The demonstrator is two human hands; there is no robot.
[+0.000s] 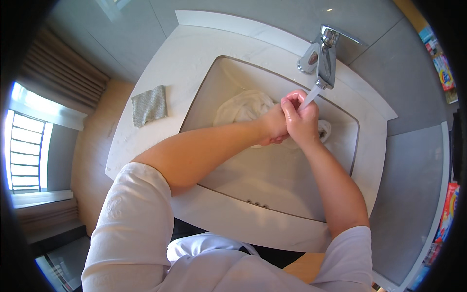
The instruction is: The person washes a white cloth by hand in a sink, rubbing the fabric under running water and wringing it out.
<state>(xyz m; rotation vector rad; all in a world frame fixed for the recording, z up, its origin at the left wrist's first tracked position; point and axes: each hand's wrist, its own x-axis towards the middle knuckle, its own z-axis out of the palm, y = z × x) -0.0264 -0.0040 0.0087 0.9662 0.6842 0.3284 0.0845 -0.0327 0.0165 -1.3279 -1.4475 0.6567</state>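
Observation:
Water runs from a chrome faucet [325, 62] onto my clasped hands, above a rectangular white sink [266, 175]. My right hand [305, 122] has its thumb and fingers wrapped against my left hand [274, 123]; both look wet. The left fingers are partly hidden behind the right hand, so whether anything small lies between the palms does not show. Below and behind the hands, a wet white cloth [244, 106] lies in the sink. Another white bunched piece [324, 129], perhaps part of the same cloth, shows beside my right wrist.
A folded grey-green cloth [149, 106] lies on the white marbled countertop [186, 58], left of the sink. Overflow holes [257, 203] pierce the sink's near wall. A grey panel [412, 197] stands at right, with colourful packages [447, 211] beyond it. Brown curtains [62, 69] hang at far left.

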